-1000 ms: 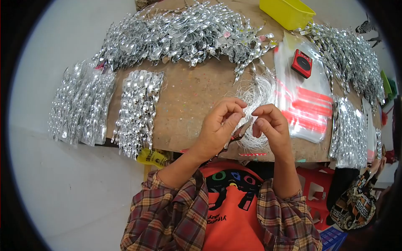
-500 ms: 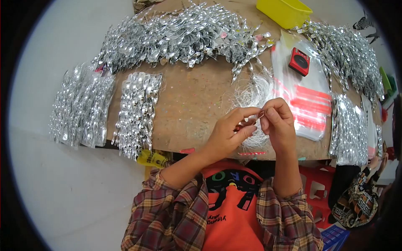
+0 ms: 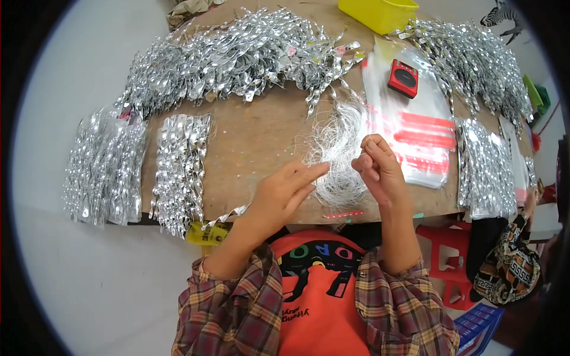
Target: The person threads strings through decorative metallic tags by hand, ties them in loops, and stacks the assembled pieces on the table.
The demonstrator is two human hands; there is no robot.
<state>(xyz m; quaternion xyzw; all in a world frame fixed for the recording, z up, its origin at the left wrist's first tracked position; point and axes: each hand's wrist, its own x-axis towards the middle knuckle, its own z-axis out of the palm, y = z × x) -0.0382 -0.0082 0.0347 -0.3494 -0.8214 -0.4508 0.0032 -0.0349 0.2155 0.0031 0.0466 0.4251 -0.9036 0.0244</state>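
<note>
My left hand (image 3: 278,199) is over the front of the brown table, its fingers stretched out to the right and nothing visible at their tips. From beneath its heel a twisted silver strip (image 3: 228,217) runs out leftward; whether the hand touches it is hidden. At the right edge of a loose bundle of white thread (image 3: 338,160), my right hand (image 3: 383,169) is raised with thumb and forefinger pinched together. Whatever lies in that pinch is too small to make out.
Heaped silver twists (image 3: 231,59) cover the back of the table (image 3: 255,136). Bundled strips (image 3: 181,172) lie left. A red speaker-like box (image 3: 404,78) rests on clear plastic bags (image 3: 424,160). A yellow bin (image 3: 380,15) stands behind; another person's patterned sleeve (image 3: 510,267) shows at right.
My hands have moved apart, the left going left and down. The right keeps its pinch. A silver strip now shows beside my left wrist. The whole view has shifted slightly.
</note>
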